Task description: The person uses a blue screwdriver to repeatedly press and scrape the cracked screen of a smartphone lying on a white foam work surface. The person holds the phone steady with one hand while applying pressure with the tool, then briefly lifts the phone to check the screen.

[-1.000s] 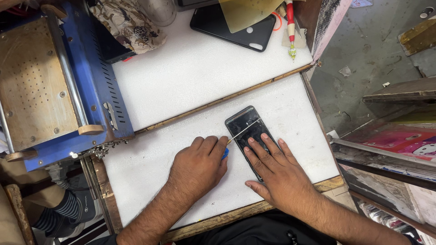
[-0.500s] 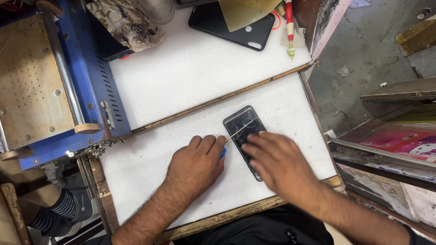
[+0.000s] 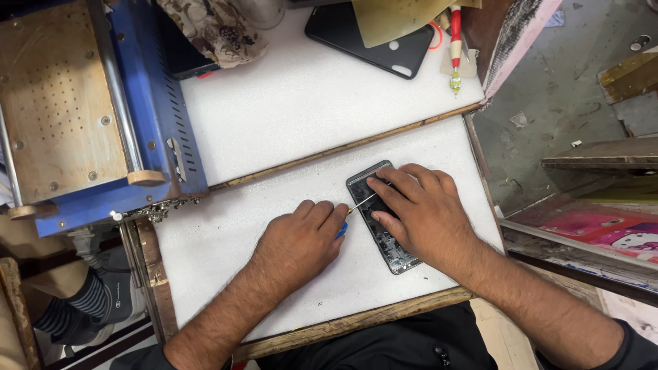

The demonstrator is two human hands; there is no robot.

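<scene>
On the white bench, the right hand presses flat on the opened phone while the left hand, closed around a blue-handled screwdriver, apparently works a screw, needing steady, upright pressure next.

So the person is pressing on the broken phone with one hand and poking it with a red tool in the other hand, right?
Not quite: the tool has a blue handle, not red, as the head view shows. The right hand does press on the broken phone, and the left hand pokes it with that tool.
</scene>
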